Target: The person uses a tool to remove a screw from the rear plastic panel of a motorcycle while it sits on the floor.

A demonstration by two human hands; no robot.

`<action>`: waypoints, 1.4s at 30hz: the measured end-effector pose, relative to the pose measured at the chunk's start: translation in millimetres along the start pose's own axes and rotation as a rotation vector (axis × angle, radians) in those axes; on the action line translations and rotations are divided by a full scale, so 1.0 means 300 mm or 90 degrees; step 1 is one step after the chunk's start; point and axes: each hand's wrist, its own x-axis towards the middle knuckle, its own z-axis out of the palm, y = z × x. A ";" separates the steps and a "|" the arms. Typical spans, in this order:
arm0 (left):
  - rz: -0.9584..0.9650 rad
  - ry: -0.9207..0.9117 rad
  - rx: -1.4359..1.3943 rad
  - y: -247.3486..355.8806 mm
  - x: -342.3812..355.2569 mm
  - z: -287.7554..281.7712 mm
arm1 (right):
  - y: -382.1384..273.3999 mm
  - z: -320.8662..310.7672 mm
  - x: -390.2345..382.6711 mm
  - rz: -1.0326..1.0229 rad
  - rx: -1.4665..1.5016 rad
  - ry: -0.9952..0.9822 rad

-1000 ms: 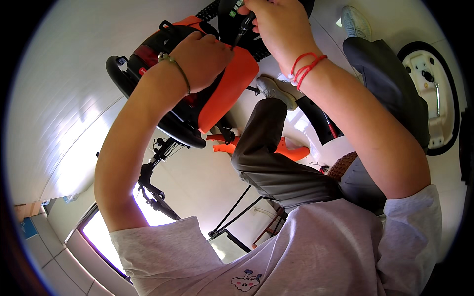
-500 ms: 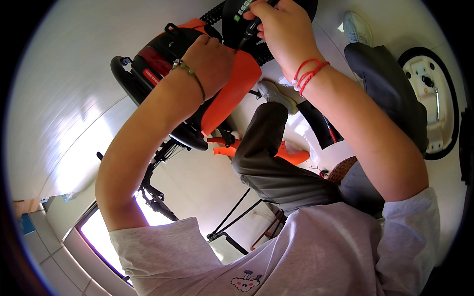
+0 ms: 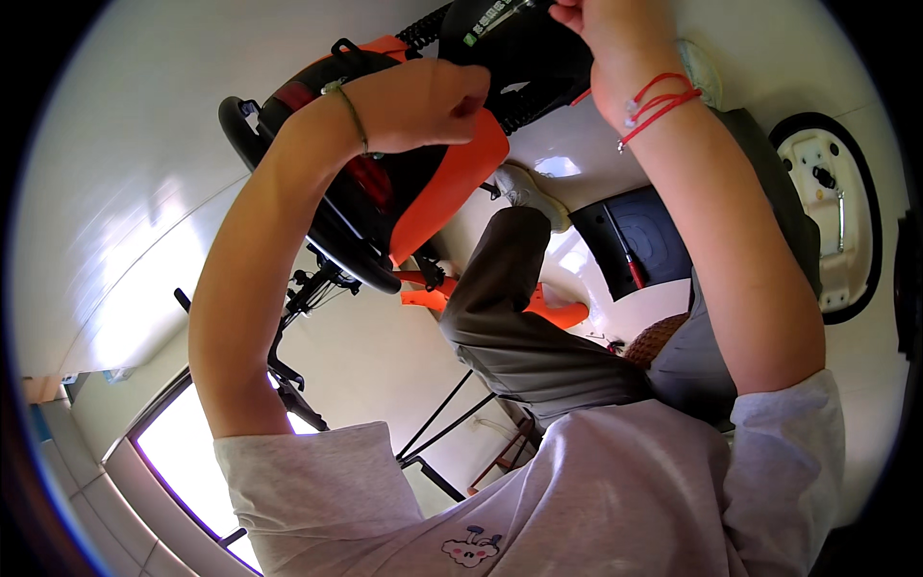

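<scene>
My left hand, with curled fingers, is at the orange panel on the back of a bike-like vehicle with a black housing and red tail light; what its fingers hold, if anything, is hidden. My right hand is raised beside the black part at the top, fingers curled and partly cut off by the picture's edge; I cannot make out what is in it.
A black mat with a red-and-black tool lies on the floor, near loose orange parts. A seat, underside showing, is at the right. My bent legs are below, handlebars lower left.
My right hand has moved rightward, away from my left hand, and the black tool it held no longer shows clearly. My left hand has turned and shifted slightly right.
</scene>
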 end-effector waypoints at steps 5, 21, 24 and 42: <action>0.035 0.176 -0.221 0.020 -0.022 -0.057 | -0.016 -0.021 0.036 0.001 0.047 0.020; 0.199 0.581 -1.507 0.263 -0.556 0.616 | 0.023 -0.052 0.011 0.015 -0.146 -0.126; 0.078 0.724 -1.474 0.239 -0.562 0.641 | 0.045 -0.044 -0.008 0.037 -0.144 -0.165; -0.498 0.710 -0.437 0.185 -0.420 0.461 | 0.198 -0.068 0.020 0.108 -0.253 -0.228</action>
